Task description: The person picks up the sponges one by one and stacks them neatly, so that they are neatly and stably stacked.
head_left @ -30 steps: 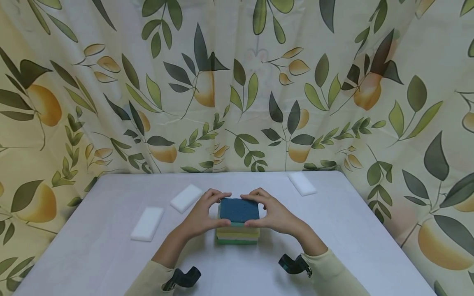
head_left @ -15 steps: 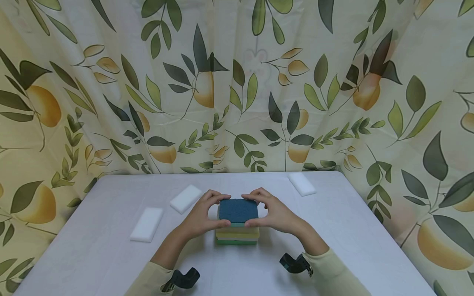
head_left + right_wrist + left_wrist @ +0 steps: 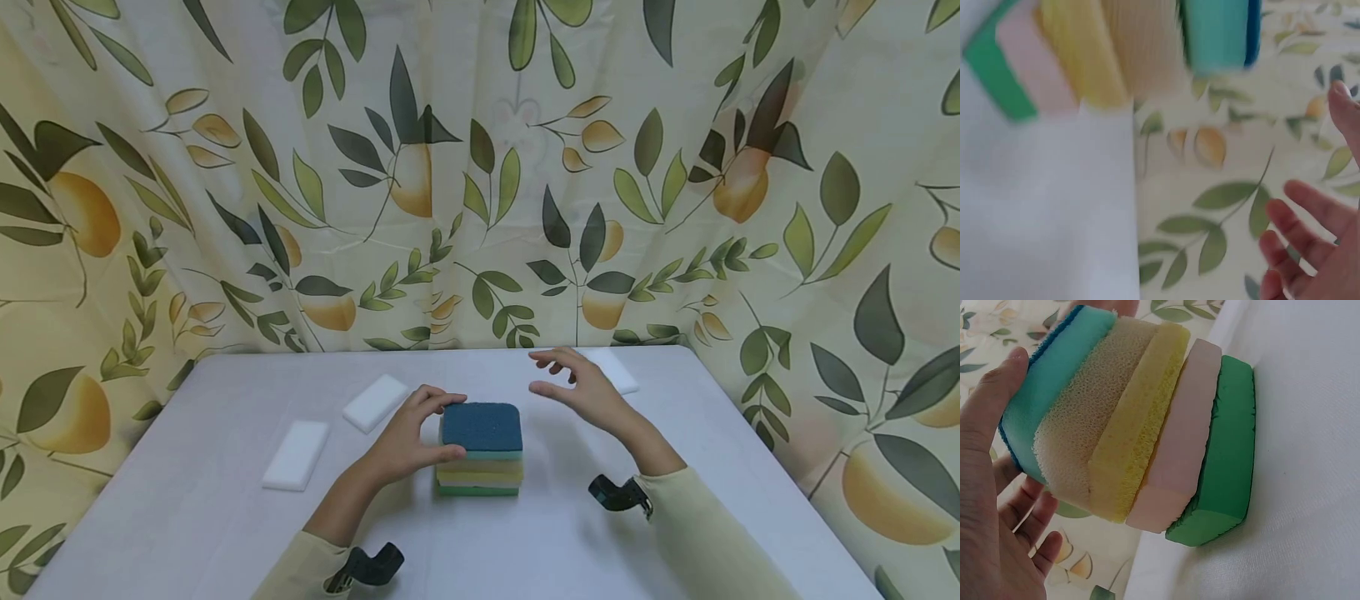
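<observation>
At the table's middle stands a stack of sponges. On top lies a teal sponge with a dark blue scouring face (image 3: 480, 427). Below it, the left wrist view shows a beige sponge (image 3: 1097, 403), a yellow one (image 3: 1138, 431), a pink one (image 3: 1175, 437) and a green block (image 3: 1225, 450) at the bottom. My left hand (image 3: 408, 437) holds the top sponge by its left end, thumb at the near edge and index finger at the far edge. My right hand (image 3: 592, 396) is in the air right of the stack, fingers loosely bent and holding nothing.
Two white rectangular pads, one nearer (image 3: 296, 454) and one farther (image 3: 377, 402), lie left of the stack. A third white pad (image 3: 620, 371) lies at the back right, partly behind my right hand. A patterned curtain (image 3: 480, 183) hangs behind the white table (image 3: 187, 500).
My right hand has let go of the top sponge's right end and moved right and toward the back. My left hand and the stack stay in place.
</observation>
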A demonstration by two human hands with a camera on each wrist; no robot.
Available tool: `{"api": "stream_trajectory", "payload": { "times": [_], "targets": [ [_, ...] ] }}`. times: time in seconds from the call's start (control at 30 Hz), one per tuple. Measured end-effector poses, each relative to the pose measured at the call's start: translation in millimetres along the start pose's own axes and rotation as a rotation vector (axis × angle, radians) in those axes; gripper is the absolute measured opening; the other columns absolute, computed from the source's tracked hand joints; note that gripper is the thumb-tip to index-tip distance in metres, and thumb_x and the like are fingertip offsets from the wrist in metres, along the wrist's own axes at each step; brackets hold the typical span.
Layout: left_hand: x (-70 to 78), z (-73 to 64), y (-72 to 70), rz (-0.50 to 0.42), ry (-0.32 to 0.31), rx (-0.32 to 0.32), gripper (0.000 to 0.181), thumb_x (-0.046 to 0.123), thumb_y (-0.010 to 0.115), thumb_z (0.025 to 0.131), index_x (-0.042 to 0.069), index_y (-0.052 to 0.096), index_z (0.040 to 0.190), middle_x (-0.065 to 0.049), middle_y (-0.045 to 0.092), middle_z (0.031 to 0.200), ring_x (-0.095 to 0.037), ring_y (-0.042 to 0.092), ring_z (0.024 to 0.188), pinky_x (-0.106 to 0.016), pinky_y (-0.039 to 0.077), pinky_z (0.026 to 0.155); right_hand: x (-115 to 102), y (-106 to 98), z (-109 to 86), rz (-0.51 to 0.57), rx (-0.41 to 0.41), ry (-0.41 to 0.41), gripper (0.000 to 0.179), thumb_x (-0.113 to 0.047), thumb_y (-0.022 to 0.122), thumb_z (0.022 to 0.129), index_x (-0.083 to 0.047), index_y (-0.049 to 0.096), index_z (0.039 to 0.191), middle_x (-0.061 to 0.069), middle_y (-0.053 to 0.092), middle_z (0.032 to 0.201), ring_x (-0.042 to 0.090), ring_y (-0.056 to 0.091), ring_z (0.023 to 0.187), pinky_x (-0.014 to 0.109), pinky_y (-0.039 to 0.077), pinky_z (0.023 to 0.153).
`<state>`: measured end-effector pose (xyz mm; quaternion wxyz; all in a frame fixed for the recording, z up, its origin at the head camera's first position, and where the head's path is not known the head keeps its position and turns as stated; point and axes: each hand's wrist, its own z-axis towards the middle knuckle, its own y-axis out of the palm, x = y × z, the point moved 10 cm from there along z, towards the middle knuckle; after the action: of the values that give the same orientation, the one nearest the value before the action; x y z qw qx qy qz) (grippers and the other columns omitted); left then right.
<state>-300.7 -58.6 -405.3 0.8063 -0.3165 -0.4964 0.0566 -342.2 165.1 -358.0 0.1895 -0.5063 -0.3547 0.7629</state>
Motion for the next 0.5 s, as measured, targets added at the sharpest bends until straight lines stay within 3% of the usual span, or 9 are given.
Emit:
{"api": "stream_trajectory", "payload": {
  "times": [0.2,0.5],
  "targets": [
    [0.3,0.3,-0.1,0.002,0.014,0.001,0.064,0.039,0.083,0.078,0.028,0.057,0.136,0.004,0.050,0.123,-0.020,0.048,0.112,-0.058,0.041,0.095,40,-28,21.2,-0.050,0.096,0.106,0.064,-0.045,0.070,0.089,-0.014,0.052,0.142,0.012,0.054,0.129,0.031,0.048,0.118,0.053,0.042,0.092],
    [-0.3,-0.1,-0.6,0.003,0.006,0.004,0.065,0.039,0.083,0.077,0.027,0.057,0.136,0.004,0.050,0.122,-0.021,0.048,0.112,-0.058,0.042,0.095,102,-66,29.5,-0.100,0.219,0.220,0.073,-0.048,0.066,0.091,-0.003,0.045,0.145,0.020,0.046,0.138,0.041,0.046,0.121,0.057,0.042,0.097]
  ]
}}
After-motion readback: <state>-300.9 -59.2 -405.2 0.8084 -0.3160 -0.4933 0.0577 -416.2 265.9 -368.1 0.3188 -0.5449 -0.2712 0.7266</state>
